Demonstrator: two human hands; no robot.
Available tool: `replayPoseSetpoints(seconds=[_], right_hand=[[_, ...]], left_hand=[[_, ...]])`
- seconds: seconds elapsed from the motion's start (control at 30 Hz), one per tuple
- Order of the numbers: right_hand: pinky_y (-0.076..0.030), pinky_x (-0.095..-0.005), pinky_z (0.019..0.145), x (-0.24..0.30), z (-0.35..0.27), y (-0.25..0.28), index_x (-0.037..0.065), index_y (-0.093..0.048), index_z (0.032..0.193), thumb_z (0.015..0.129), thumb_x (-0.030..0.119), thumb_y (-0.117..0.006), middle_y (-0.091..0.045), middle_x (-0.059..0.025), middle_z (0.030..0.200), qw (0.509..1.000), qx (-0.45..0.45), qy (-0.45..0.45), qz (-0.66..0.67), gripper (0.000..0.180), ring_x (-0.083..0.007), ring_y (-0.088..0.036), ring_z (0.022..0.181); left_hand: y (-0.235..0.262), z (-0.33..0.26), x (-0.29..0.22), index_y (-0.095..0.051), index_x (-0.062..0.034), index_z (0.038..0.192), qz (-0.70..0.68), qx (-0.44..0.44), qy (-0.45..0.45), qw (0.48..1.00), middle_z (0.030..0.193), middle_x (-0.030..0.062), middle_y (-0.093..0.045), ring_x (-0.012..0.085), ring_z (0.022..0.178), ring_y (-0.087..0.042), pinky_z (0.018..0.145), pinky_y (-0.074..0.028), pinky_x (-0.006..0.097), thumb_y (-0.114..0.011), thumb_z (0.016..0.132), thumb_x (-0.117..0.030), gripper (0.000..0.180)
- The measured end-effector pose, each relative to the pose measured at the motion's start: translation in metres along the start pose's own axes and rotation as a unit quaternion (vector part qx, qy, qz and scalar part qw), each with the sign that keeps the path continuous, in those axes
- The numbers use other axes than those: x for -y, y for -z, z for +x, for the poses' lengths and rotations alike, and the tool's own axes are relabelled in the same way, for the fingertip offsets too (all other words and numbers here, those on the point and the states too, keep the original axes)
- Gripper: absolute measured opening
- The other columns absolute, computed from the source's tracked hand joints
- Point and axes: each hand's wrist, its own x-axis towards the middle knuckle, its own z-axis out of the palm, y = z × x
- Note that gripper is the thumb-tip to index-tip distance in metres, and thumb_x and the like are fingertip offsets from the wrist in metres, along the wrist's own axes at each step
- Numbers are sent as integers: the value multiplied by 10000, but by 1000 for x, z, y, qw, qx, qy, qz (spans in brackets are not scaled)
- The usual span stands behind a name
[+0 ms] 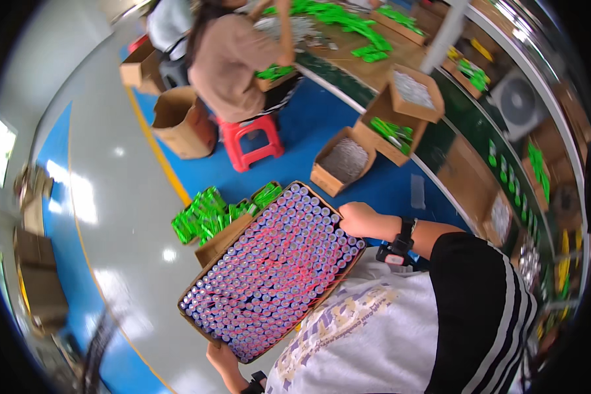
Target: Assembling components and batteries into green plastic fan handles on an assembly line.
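A shallow cardboard box [211,264] packed with upright cylindrical battery cells [269,269] is held before my body, tilted across the view. The cells have shiny round ends and bluish-purple sides, and thin red wires lie over them. My right hand [360,220] grips the box's far right edge, its fingers closed and partly hidden by the wall. At the near left corner my left hand [223,360] is closed on the edge, with most fingers out of sight under the box.
Just beyond the box, green-wrapped packs [206,213] fill an open carton. A person [236,62] sits on a red stool [250,141] at a long workbench [348,65]. Cartons of small silvery parts [344,161] and green packs stand beside it. Another carton [183,125] is left of the stool.
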Motion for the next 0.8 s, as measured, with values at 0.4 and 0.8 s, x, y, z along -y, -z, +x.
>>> replayPoseSetpoints(seconds=[0.4,0.8], right_hand=[[-438,-424,617,-92,-264,92,-13,-596,717,631,111,-490,-565,-242,711,939,-231,-195,166,185,-382,-559,697],[-454,-363,471,-253,-313,179,-62,-596,701,643,75,-476,-551,-221,580,826,-379,-327,259,191,-320,-573,523]], left_hand=[[55,-33,-248,-552,71,745,103,161,-251,949,614,198,-545,255,589,-550,558,-408,369,-458,687,-125,224],[-147,-20,-503,-555,51,759,50,328,-452,828,601,178,-538,236,545,-526,529,-396,365,-485,743,-197,259]])
